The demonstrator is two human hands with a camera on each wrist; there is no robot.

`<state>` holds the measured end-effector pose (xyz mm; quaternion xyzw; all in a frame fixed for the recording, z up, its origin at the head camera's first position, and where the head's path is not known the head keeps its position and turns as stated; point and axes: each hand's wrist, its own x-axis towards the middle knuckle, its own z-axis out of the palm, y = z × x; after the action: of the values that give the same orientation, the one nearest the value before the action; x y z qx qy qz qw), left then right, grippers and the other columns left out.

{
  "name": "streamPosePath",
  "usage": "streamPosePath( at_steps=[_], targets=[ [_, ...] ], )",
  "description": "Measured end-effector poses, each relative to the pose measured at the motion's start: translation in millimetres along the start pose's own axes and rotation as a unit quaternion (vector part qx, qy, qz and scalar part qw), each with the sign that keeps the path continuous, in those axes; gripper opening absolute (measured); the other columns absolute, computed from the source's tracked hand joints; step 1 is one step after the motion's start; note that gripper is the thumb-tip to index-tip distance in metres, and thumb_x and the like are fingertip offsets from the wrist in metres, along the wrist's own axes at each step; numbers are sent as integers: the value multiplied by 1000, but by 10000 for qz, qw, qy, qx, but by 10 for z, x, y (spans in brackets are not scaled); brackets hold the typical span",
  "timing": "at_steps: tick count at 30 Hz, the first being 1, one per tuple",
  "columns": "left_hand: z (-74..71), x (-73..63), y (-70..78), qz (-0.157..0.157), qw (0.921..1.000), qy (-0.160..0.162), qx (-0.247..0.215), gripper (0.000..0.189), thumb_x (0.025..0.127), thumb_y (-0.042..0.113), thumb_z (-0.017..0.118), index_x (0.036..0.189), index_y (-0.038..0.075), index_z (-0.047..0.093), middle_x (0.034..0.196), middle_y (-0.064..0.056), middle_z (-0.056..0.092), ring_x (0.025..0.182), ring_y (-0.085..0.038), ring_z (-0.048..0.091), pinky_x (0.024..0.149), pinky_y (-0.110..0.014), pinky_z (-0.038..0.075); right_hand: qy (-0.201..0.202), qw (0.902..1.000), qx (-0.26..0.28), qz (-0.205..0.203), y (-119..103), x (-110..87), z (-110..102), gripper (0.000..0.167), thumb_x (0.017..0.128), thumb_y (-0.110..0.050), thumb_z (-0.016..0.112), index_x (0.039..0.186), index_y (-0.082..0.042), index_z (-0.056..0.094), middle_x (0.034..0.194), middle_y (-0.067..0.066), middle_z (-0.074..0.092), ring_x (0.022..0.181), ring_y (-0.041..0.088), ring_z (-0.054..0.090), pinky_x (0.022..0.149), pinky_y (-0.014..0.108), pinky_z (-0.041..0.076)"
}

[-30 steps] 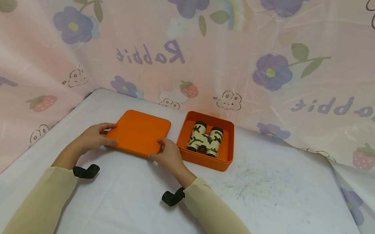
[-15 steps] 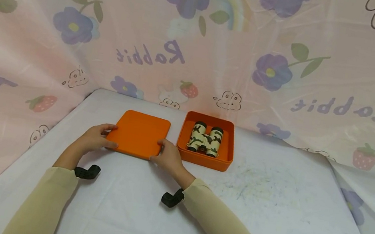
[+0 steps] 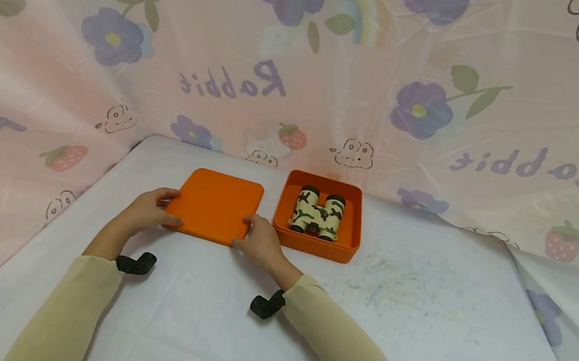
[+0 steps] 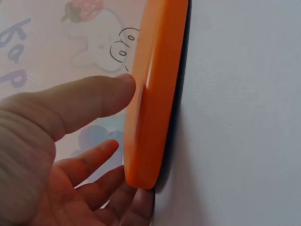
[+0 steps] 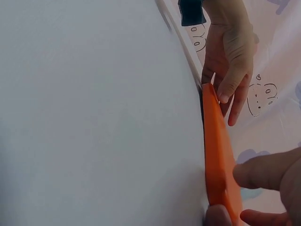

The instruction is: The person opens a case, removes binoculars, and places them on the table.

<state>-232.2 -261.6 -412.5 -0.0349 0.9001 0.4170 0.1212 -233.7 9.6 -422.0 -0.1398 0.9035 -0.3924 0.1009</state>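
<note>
A flat orange lid (image 3: 215, 204) lies on the white table, left of an open orange box (image 3: 316, 247). My left hand (image 3: 141, 213) holds the lid by its left side, thumb over the near left corner. At the opposite side my right hand (image 3: 263, 244) holds the near right corner, between thumb and fingers. In the left wrist view, the lid's edge (image 4: 155, 108) shows close to the tabletop, with the thumb against it. Camouflage-patterned binoculars (image 3: 306, 208) rest inside the box, not touched by either hand.
The white tabletop (image 3: 414, 324) has faint greenish smudges right of the box. A pink printed curtain (image 3: 359, 91) rises behind and at the sides. Black curved pieces (image 3: 136, 264) are worn on both wrists.
The orange lid has shifted very slightly, with both hands staying at its sides. The box and the binoculars have not moved.
</note>
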Motion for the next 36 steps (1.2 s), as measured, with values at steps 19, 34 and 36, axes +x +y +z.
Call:
streamPosePath(
  at_steps=[19, 34, 36],
  targets=[
    [33, -87, 282, 446, 9959, 765, -164, 59, 96, 29, 56, 145, 4, 37, 150, -20, 38, 136, -43, 35, 109, -57, 37, -503, 9967, 28, -641, 67, -314, -265, 40, 87, -27, 66, 122, -8, 62, 121, 7, 65, 95, 18, 65, 78, 31, 56],
    [494, 47, 841, 1460, 9840, 254, -992, 49, 94, 22, 61, 140, 12, 46, 146, -11, 44, 134, -36, 42, 107, -55, 40, 140, 9940, -392, -1010, 273, -764, -990, 35, 85, -31, 70, 115, -12, 67, 115, 5, 68, 109, 25, 62, 96, 45, 51],
    [564, 65, 902, 1510, 9831, 172, -1025, 50, 93, 22, 62, 140, 13, 46, 147, -10, 44, 134, -35, 43, 106, -54, 42, 266, 9928, -528, -1045, 296, -775, -1104, 33, 85, -31, 70, 113, -13, 67, 112, 4, 68, 105, 24, 62, 93, 43, 52]
  ],
)
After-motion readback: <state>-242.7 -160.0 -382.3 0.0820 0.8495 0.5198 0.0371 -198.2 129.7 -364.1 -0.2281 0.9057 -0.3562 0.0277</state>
